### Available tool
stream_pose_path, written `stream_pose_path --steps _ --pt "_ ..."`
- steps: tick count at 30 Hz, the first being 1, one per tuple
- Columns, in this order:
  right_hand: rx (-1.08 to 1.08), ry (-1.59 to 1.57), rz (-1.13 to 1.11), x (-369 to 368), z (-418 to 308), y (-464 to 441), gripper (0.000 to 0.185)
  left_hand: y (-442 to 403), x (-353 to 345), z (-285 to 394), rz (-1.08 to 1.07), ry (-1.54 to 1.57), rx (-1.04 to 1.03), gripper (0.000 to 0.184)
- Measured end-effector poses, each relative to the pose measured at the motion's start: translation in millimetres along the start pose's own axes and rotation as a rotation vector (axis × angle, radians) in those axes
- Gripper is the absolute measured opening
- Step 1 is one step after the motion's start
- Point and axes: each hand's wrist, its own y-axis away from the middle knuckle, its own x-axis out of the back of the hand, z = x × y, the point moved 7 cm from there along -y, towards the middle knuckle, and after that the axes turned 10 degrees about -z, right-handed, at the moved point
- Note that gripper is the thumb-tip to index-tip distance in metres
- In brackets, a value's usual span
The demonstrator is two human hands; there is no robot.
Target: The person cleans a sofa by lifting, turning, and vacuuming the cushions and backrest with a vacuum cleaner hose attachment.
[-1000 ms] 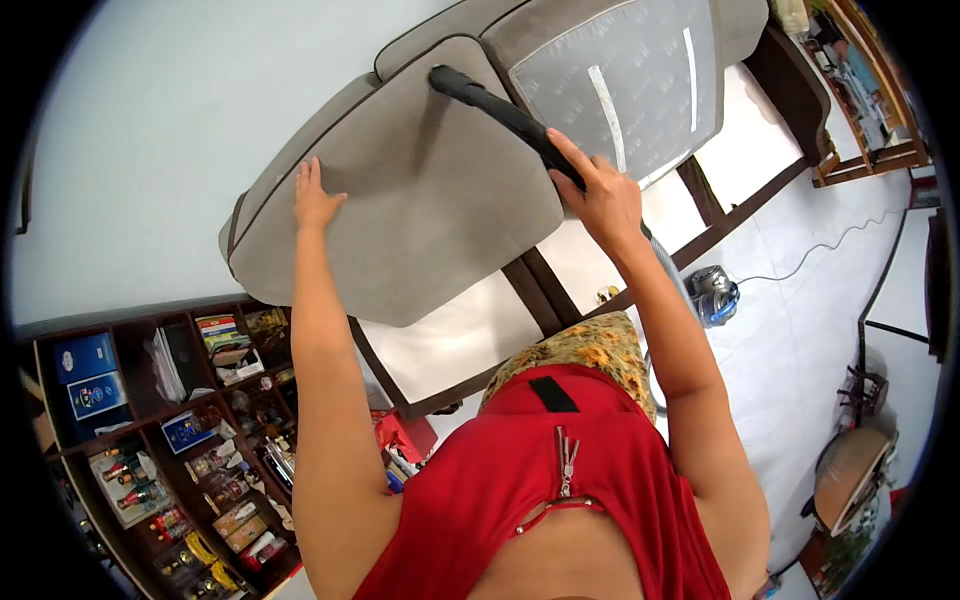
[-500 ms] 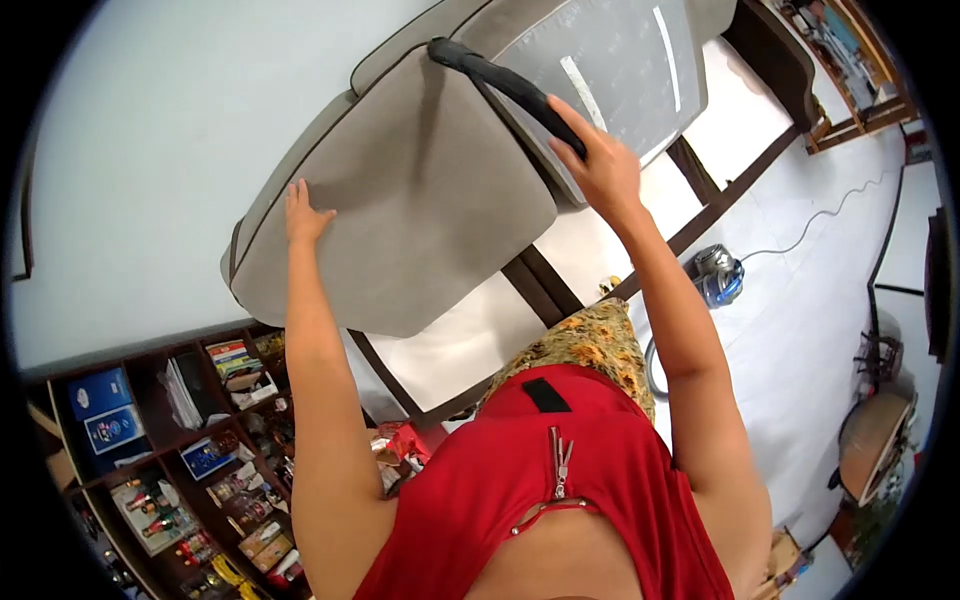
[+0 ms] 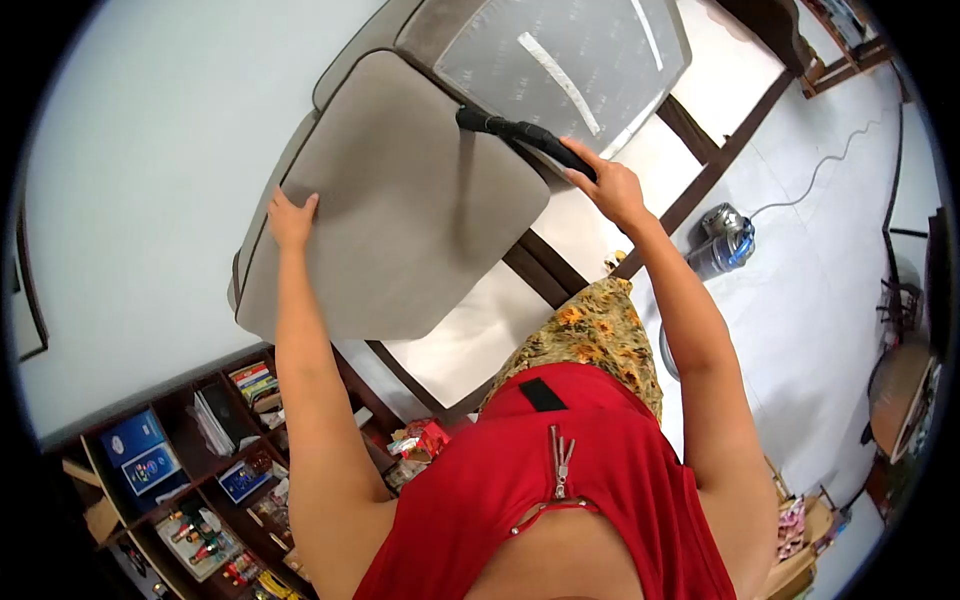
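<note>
A large grey sofa cushion (image 3: 390, 220) leans tilted on the sofa, against the wall side. My left hand (image 3: 292, 218) grips its upper left edge, the thumb on the face and the fingers at the rim. Wrapped around a black vacuum cleaner wand (image 3: 530, 135) is my right hand (image 3: 612, 190). The wand's head touches or nearly touches the cushion's upper right edge; the exact contact cannot be told. Beside it stands a second cushion (image 3: 500, 60), its pale underside with white strips facing me.
The vacuum cleaner (image 3: 722, 250) stands on the white floor to the right, with a cord (image 3: 825, 175) trailing off. Below the cushions lies the sofa's dark wooden frame (image 3: 545, 270) with white boards. A crowded shelf unit (image 3: 170, 430) is at lower left.
The wand's head has moved down along the cushion's right edge, away from its top corner. My left hand has shifted from the cushion's face onto its edge.
</note>
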Motion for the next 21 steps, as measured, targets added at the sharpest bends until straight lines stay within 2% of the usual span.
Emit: stream_pose_path --steps 4,7,9,10,13,16,17,18,21 --pt "0.026 0.129 0.038 -11 24 14 0.051 -44 0 73 0.117 -0.018 -0.314 0.094" --pt "0.082 0.086 0.125 4 4 24 0.053 -85 -7 122 0.010 0.026 -0.386 0.097" --pt "0.150 0.050 0.205 17 -18 22 0.054 -109 -13 147 -0.055 0.154 -0.360 0.099" --pt "0.145 0.059 0.159 22 -30 17 0.054 -114 -14 159 -0.090 0.217 -0.346 0.100" --pt "0.186 0.199 0.134 9 -50 -2 0.057 -109 -6 175 -0.107 0.089 -0.185 0.103" --pt "0.214 0.065 0.182 11 -27 7 0.058 -88 7 180 -0.002 0.033 -0.290 0.100" --pt "0.154 0.082 0.103 7 -13 9 0.057 -76 13 183 0.016 0.027 -0.321 0.099" --pt "0.128 0.104 0.075 5 -2 17 0.057 -66 18 186 0.085 -0.034 -0.354 0.087" --pt "0.053 0.198 0.006 0 30 48 0.057 -37 36 198 0.060 -0.045 -0.393 0.076"
